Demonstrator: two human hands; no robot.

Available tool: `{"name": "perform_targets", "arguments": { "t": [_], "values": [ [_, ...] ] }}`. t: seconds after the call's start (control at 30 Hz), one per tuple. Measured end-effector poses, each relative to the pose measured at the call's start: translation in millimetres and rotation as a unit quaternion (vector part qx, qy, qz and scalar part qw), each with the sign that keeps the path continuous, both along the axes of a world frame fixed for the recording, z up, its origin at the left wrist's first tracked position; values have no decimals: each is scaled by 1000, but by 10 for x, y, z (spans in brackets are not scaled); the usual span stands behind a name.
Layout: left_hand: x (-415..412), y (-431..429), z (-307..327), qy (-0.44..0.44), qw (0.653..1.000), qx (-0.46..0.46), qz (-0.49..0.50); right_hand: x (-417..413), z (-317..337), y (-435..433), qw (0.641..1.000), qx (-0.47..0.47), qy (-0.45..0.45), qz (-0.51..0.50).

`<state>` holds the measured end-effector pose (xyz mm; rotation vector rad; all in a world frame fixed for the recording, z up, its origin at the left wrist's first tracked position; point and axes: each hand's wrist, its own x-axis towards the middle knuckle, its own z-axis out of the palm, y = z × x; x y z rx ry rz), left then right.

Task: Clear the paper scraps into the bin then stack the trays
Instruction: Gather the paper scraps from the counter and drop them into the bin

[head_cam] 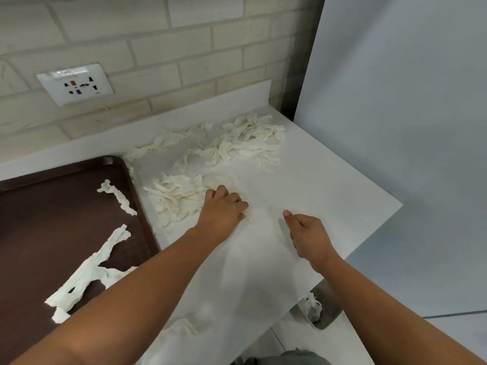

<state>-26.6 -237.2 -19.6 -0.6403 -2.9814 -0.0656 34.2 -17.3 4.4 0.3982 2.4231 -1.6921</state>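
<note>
White paper scraps lie in heaps on the white counter (316, 185): a big far heap (247, 140) and a nearer heap (176, 196). My left hand (224, 206) rests at the right edge of the nearer heap, fingers curled down onto the scraps. My right hand (305, 233) hovers beside it over bare counter, fingers curled, thumb out, holding nothing I can see. A brown tray (52, 219) at the left carries a short scrap strip (118, 197) and a long one (87, 275). A metal bin (316, 309) below the counter's right edge holds scraps.
A brick wall with a white socket plate (76, 84) runs behind the counter. A grey panel (408, 114) stands at the right. More scraps (187, 325) lie near the counter's front edge. The counter drops off on its right side above the bin.
</note>
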Motion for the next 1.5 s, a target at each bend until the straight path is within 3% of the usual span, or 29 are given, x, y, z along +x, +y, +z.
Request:
{"name": "perform_targets", "arguments": {
  "t": [0.13,0.23,0.33,0.43,0.5,0.53,0.83,1.07,1.33,1.4,1.5],
  "values": [
    [-57,28,-47,29,997,75,-1,85,22,176,1000,0,2,-20],
    [-87,129,151,-22,959,282,30,125,72,311,999,-15,8,-47],
    [-62,341,536,-189,826,522,95,165,133,467,997,-32,13,-63],
    [20,654,864,-277,698,646,138,235,222,670,996,-58,22,-71],
    [112,896,1035,-314,644,679,157,315,289,840,994,-80,30,-73],
    [161,1028,1088,-331,636,678,160,367,322,937,993,-86,36,-76],
    [825,2391,942,-424,610,654,140,800,401,2073,986,-88,59,-125],
    [1280,3179,296,-440,672,583,125,1085,-30,2841,987,-106,-29,-114],
    [1518,3570,-928,-454,736,459,202,1289,-1216,3239,975,-81,-168,-119],
    [1499,3618,-1328,-473,735,426,233,1328,-1633,3283,972,-67,-199,-103],
    [1446,3667,-2028,-512,697,402,299,1403,-2201,3323,968,-55,-235,-75]
  ]
}}
